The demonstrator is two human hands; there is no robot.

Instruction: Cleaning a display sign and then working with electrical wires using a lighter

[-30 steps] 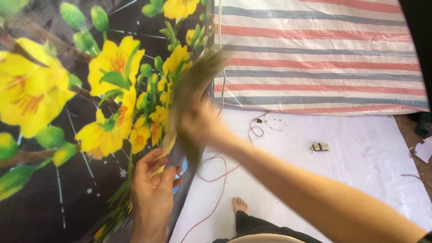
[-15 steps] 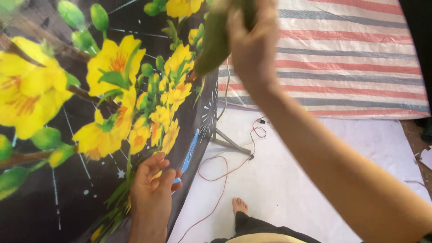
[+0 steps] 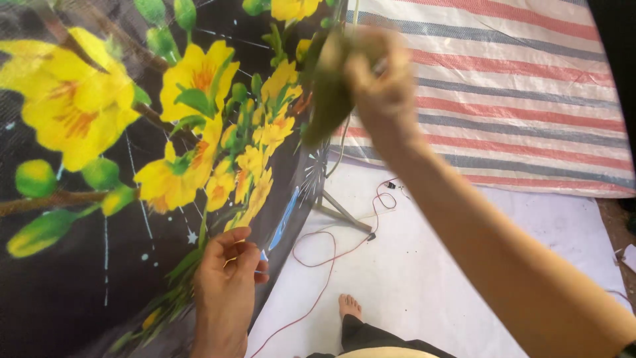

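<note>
A big dark printed banner [image 3: 79, 278] with yellow blossoms and green buds fills the left half of the view. A small branch of yellow artificial flowers [image 3: 255, 159] lies against it. My left hand [image 3: 225, 288] pinches the lower stem of that branch near the banner's edge. Raised near the top of the view, my right hand [image 3: 381, 86] grips a blurred green leafy piece [image 3: 328, 93] beside the upper end of the branch.
A white sheet [image 3: 424, 278] covers the floor, with a thin red wire [image 3: 324, 265] looping across it and a metal stand leg [image 3: 341, 212]. A red, white and grey striped tarp [image 3: 517, 86] hangs behind. My bare foot [image 3: 349, 306] shows at the bottom.
My right hand rose from the middle of the flower branch to the top of the view with the green piece, then came slightly down. The left hand stayed on the stem.
</note>
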